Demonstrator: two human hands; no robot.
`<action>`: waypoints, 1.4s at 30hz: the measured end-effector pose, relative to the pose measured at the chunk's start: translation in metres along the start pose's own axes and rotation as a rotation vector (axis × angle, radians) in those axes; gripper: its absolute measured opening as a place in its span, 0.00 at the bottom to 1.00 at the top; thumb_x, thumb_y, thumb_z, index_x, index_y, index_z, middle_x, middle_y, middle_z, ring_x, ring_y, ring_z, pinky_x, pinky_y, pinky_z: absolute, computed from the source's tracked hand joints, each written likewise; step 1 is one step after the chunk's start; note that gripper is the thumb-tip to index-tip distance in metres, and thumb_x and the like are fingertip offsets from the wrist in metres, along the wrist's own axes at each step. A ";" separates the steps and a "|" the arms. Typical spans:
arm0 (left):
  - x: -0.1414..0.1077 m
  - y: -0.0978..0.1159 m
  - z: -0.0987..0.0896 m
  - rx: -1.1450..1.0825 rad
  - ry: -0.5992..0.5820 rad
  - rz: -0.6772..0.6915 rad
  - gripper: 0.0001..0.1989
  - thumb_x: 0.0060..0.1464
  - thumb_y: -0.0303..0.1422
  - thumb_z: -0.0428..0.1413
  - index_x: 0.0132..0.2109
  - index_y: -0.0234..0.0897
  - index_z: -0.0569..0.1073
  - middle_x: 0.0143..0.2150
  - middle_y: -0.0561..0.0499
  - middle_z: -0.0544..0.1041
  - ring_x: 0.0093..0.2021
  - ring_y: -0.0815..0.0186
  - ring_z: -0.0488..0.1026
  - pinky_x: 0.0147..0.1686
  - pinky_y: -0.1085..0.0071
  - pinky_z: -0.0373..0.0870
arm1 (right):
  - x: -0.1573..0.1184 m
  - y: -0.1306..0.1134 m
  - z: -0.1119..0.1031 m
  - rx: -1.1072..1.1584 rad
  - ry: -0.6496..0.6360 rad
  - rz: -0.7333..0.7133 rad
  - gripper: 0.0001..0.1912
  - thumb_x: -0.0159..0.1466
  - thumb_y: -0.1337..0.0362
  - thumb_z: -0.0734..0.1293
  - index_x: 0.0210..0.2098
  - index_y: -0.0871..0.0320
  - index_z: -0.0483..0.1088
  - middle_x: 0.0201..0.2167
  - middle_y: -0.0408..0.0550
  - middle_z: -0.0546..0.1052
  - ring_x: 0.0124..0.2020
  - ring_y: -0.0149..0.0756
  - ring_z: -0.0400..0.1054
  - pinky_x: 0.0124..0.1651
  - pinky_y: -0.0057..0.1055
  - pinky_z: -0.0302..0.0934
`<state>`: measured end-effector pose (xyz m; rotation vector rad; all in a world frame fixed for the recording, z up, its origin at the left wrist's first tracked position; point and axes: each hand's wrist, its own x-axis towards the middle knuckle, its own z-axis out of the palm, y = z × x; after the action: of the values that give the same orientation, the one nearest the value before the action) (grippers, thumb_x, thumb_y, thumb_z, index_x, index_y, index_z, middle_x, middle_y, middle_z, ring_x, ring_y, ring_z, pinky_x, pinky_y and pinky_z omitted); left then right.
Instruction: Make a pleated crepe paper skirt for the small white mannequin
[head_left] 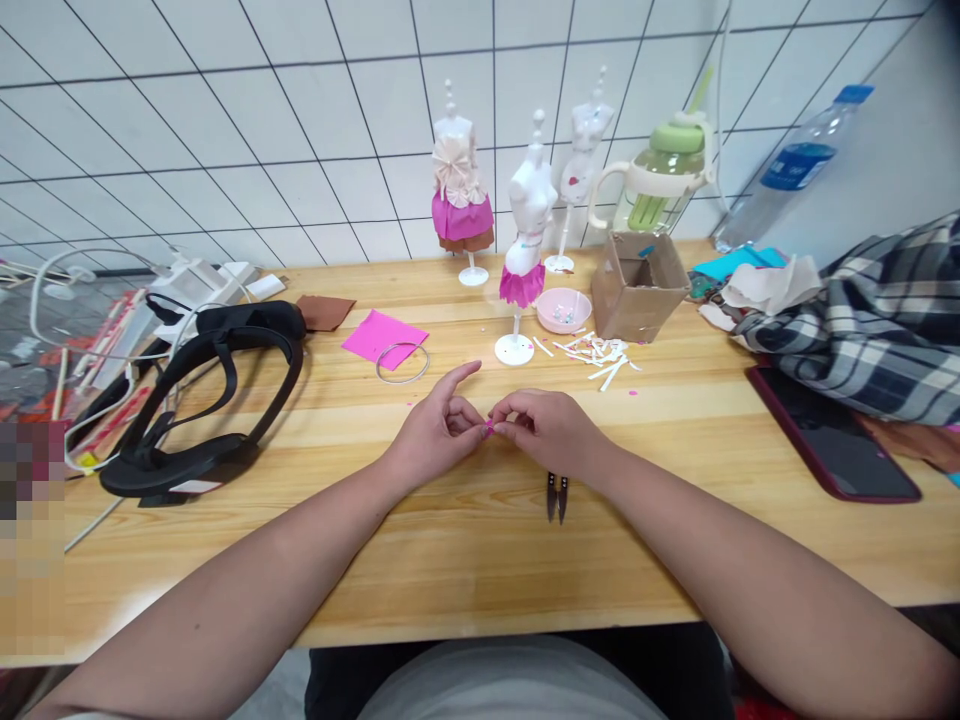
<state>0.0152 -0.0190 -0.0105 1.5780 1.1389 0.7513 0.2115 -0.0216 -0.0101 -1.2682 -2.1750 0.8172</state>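
Observation:
Between the fingertips of both hands is a tiny bright pink piece (490, 427), too small to tell whether it is paper or cloth. My left hand (442, 425) pinches it from the left, index finger raised. From the right, my right hand (551, 425) pinches the same piece. Partly under my right hand lies a pair of small dark thread snips (556, 497), blades toward me. Just beyond my hands stands a white mini dress form (531, 200) wearing a ruffled pink skirt (521, 285). A pink square sheet (385, 338) and a thin metal ring (403, 363) lie to the left.
White paper strips (600, 355), a pink dish (564, 310) of small beads and a cardboard box (640, 285) sit back right. Behind are a dressed form (461, 190), another form (587, 150) and a green-lidded jug (660, 180). A black headset (217, 400) lies left, a phone (836, 435) right.

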 end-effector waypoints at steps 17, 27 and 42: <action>0.000 -0.003 -0.002 -0.017 -0.071 0.036 0.40 0.51 0.32 0.61 0.68 0.41 0.53 0.34 0.51 0.79 0.33 0.67 0.76 0.36 0.70 0.70 | 0.000 0.002 0.001 -0.077 0.018 -0.098 0.04 0.59 0.72 0.67 0.33 0.58 0.72 0.29 0.42 0.77 0.28 0.28 0.68 0.33 0.24 0.55; 0.001 -0.005 0.000 -0.027 -0.068 0.027 0.37 0.51 0.33 0.62 0.66 0.40 0.56 0.34 0.50 0.79 0.34 0.65 0.77 0.36 0.69 0.70 | -0.002 -0.002 0.000 -0.109 0.023 -0.123 0.03 0.59 0.71 0.67 0.32 0.59 0.72 0.28 0.42 0.76 0.27 0.28 0.66 0.32 0.25 0.53; -0.002 0.001 -0.002 -0.015 -0.051 0.041 0.41 0.50 0.33 0.63 0.68 0.41 0.53 0.32 0.52 0.79 0.33 0.65 0.77 0.35 0.70 0.71 | 0.001 0.004 -0.007 0.366 -0.074 0.293 0.09 0.62 0.60 0.67 0.39 0.56 0.76 0.29 0.42 0.80 0.25 0.29 0.72 0.31 0.27 0.63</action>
<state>0.0133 -0.0207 -0.0085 1.6037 1.0643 0.7408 0.2183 -0.0170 -0.0080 -1.3943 -1.8020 1.3286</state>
